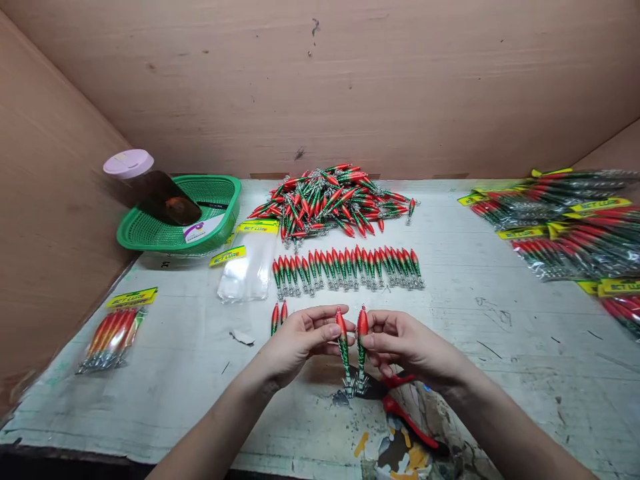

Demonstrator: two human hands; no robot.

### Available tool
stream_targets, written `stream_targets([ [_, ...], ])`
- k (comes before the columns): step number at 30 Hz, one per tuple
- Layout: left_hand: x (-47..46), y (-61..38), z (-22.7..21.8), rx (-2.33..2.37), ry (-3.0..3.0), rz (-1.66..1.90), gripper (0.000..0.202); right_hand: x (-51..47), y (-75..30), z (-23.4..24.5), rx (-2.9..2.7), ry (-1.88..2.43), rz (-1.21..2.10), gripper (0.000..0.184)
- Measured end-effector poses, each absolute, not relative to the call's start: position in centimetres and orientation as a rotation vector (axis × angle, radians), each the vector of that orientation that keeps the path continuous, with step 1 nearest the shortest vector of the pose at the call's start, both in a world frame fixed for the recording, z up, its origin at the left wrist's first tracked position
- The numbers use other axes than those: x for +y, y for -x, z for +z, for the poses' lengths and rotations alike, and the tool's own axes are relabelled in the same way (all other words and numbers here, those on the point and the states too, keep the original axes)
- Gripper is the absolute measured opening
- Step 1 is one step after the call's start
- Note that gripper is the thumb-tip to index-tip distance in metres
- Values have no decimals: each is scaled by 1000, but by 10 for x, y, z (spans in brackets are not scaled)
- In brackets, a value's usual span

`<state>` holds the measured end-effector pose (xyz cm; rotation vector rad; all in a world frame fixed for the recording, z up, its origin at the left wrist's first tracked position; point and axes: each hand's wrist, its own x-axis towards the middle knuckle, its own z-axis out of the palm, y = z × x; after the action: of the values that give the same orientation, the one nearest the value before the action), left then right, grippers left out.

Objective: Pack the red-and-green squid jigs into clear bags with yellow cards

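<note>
Two red-and-green squid jigs hang side by side in front of me, hooks downward. My left hand (313,337) pinches the left squid jig (343,341) between thumb and fingers. The right squid jig (362,337) is gripped the same way by my right hand (400,340). Their hook crowns are close together; I cannot tell if they touch. Beyond my hands lies a neat row of matching squid jigs (346,267), red ends away from me. Two more jigs (275,319) lie beside my left hand, partly hidden by it. A heap of loose squid jigs (325,200) is farther back.
A green basket (230,207) with a dark, pink-lidded bottle (165,193) stands back left. Near it lie clear yellow-headed bags (245,273). A bag of orange jigs (113,330) is at left; packed jigs (570,240) lie at right. Red-handled pliers (413,423) rest under my right hand.
</note>
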<state>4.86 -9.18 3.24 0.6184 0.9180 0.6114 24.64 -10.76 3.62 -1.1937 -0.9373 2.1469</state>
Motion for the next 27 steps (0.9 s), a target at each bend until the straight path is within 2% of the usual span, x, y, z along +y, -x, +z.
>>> stream_targets([
  [12,-99,-27,31,880,-573,639,46,-102,-233,34,-930,1176,2276,38],
  [20,-93,-14,26,1100,-789,668,48,-92,-212,25,-1069,1245,2150,38],
  [27,-90,-16,11,1327,-1164,706,32,-88,-197,18,-1321,1436,2047,24],
])
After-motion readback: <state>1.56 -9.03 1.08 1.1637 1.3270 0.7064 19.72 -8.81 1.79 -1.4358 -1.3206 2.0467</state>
